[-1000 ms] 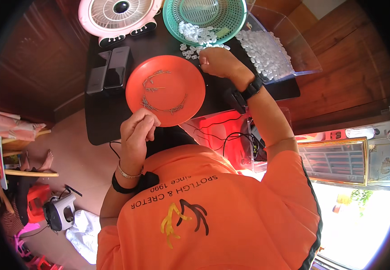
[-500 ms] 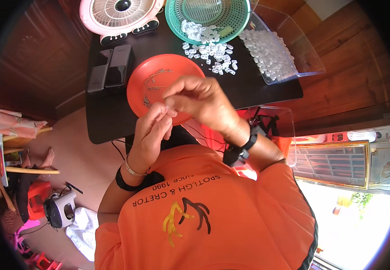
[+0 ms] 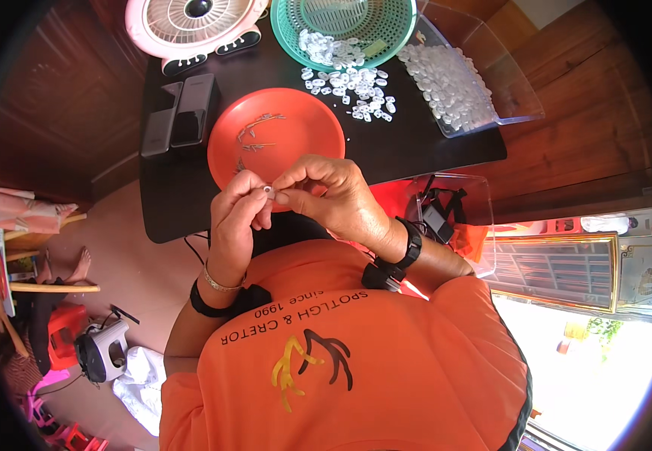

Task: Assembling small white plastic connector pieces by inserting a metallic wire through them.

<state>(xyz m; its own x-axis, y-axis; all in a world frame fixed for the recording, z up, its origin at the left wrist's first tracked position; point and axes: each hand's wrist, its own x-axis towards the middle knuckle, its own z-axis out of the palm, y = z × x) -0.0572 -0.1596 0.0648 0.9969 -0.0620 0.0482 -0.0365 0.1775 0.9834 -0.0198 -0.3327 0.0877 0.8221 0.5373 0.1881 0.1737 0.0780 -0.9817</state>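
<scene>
My left hand [image 3: 234, 218] pinches a small white plastic piece [image 3: 268, 189] with a hole in it, between thumb and forefinger. Against that piece, my right hand [image 3: 337, 197] has its thumb and forefinger closed together; whatever they hold is too small to make out. Both hands are over the near edge of a round orange-red plate [image 3: 296, 124]. Thin metal pins or screws [image 3: 258, 146] lie scattered on the plate's left half. Beyond it, several loose white two-holed plastic pieces [image 3: 363, 94] are spread on the black table [image 3: 175, 203].
A green basket [image 3: 279, 34] at the back has white pieces spilling from it. Right of it stands a clear bin [image 3: 517, 120] full of whitish pieces. A pink fan [image 3: 179, 54] and a dark grey box-like device [image 3: 194, 109] occupy the left. A person's bare foot [image 3: 81, 264] shows far left.
My right hand has come down from above the plate to my left fingertips. My left hand has turned slightly, and the white piece in it now shows.
</scene>
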